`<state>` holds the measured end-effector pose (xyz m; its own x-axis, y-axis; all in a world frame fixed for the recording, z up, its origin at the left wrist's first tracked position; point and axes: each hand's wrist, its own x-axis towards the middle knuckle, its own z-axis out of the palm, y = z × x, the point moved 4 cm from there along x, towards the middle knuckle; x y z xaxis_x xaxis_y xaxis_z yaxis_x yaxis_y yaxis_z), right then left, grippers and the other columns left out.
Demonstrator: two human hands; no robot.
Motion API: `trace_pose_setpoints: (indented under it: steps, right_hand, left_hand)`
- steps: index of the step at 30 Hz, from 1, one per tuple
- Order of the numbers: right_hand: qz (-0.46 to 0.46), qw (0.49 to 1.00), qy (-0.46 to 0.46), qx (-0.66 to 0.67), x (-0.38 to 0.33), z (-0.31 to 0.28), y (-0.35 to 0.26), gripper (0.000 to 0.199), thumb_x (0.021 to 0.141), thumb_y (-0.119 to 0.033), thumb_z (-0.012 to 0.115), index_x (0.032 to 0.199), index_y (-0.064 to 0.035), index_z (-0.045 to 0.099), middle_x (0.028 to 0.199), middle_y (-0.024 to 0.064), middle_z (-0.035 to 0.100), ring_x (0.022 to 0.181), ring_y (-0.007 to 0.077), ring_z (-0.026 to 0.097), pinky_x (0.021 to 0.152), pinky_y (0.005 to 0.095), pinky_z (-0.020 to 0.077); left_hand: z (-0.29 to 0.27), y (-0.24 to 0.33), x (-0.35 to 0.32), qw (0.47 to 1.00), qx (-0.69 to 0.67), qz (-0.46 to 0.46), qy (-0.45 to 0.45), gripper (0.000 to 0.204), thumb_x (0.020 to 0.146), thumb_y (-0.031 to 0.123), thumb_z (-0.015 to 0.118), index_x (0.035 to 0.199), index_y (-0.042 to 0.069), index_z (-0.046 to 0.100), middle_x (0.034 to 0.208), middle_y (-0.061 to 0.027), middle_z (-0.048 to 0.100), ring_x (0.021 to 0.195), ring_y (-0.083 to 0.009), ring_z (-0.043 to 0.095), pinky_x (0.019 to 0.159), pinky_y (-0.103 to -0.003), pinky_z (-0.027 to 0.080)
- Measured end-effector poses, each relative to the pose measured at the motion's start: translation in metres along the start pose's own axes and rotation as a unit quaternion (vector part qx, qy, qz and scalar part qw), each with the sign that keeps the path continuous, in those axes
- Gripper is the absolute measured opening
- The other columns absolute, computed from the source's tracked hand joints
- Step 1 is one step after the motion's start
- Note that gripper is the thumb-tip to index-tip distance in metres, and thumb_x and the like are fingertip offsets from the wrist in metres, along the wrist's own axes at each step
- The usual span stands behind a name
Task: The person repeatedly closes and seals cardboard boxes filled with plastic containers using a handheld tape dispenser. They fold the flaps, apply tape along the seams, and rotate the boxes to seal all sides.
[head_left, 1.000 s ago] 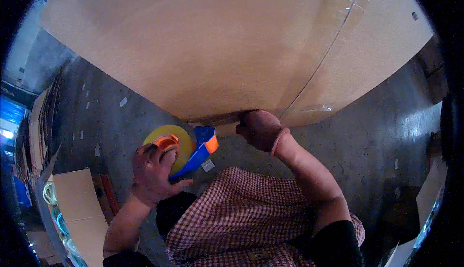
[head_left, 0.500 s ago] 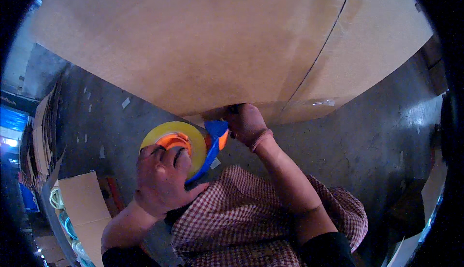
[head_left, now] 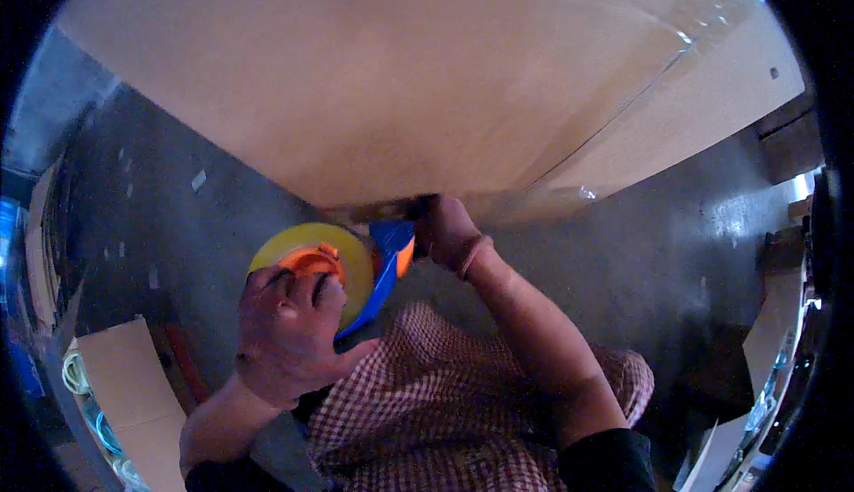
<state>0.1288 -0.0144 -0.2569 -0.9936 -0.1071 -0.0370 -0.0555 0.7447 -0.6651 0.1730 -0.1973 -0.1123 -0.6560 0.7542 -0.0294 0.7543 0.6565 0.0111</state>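
A large brown cardboard box [head_left: 391,83] fills the upper part of the view, a taped seam running down its right side. Below its lower edge is a tape dispenser [head_left: 384,283] with a blue frame, orange parts and a wide yellowish tape roll [head_left: 358,265]. My left hand [head_left: 289,327] grips the dispenser at the roll's orange hub, fingers curled and thumb out to the side. My right hand [head_left: 452,232] is closed at the box's lower edge, just right of the dispenser's blue end. Its fingertips are hidden in shadow, so what they hold does not show.
Flattened cardboard [head_left: 43,243] stands at the far left. An open carton [head_left: 133,372] sits at lower left beside coiled greenish bands [head_left: 78,375]. Cardboard pieces [head_left: 774,314] line the right edge. Paper scraps [head_left: 198,181] lie on the grey floor [head_left: 231,181]. A checkered cloth [head_left: 427,385] covers my lap.
The view has shifted slightly, and the box's seam now slants more to the right. Both hands and the dispenser sit slightly further left in view, holding nearly the same pose.
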Motion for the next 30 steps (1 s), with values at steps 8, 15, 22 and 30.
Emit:
trace_pose_setpoints:
  steps: [8, 15, 22, 30]
  right_hand:
    - [0.046, 0.978, -0.162, 0.123, 0.003, -0.015, -0.029, 0.027, 0.066, -0.004, 0.062, 0.093, -0.0085, 0.064, 0.071, 0.007, 0.06, 0.054, 0.0127, 0.055, 0.046, 0.0269, 0.0459]
    - [0.187, 0.808, -0.096, 0.55, 0.001, 0.009, -0.017, 0.024, 0.075, -0.014, 0.059, 0.097, -0.0039, 0.062, 0.073, 0.0069, 0.061, 0.052, 0.0139, 0.055, 0.037, 0.0243, 0.0371]
    - [0.245, 0.827, -0.221, 0.456, -0.028, 0.049, -0.041, 0.025, 0.071, -0.014, 0.063, 0.095, -0.0058, 0.063, 0.071, 0.0041, 0.064, 0.048, 0.015, 0.058, 0.037, 0.0251, 0.0389]
    - [0.099, 0.923, -0.253, 0.273, 0.01, -0.007, -0.043, 0.032, 0.074, -0.012, 0.058, 0.105, -0.0086, 0.058, 0.083, 0.0003, 0.062, 0.068, 0.0133, 0.06, 0.051, 0.0283, 0.0481]
  left_hand:
    - [-0.009, -0.011, -0.008, 0.999, 0.027, -0.001, 0.038, 0.064, 0.06, 0.05, 0.067, 0.101, 0.003, 0.051, 0.101, -0.0136, 0.051, 0.092, -0.0318, 0.051, 0.089, -0.044, 0.033]
    - [-0.01, -0.07, -0.081, 0.982, -0.026, -0.185, 0.038, 0.066, 0.056, 0.041, 0.073, 0.106, 0.002, 0.053, 0.102, -0.0152, 0.057, 0.093, -0.0335, 0.054, 0.084, -0.043, 0.04]
    - [0.054, -0.146, -0.138, 0.846, -0.204, -0.484, 0.092, 0.046, 0.055, 0.03, 0.074, 0.088, -0.001, 0.063, 0.077, -0.0139, 0.064, 0.071, -0.0255, 0.062, 0.065, -0.035, 0.048]
    - [0.133, -0.149, -0.12, 0.855, -0.272, -0.432, -0.089, 0.044, 0.061, 0.04, 0.07, 0.078, -0.001, 0.064, 0.067, -0.0126, 0.062, 0.061, -0.0207, 0.058, 0.06, -0.034, 0.045]
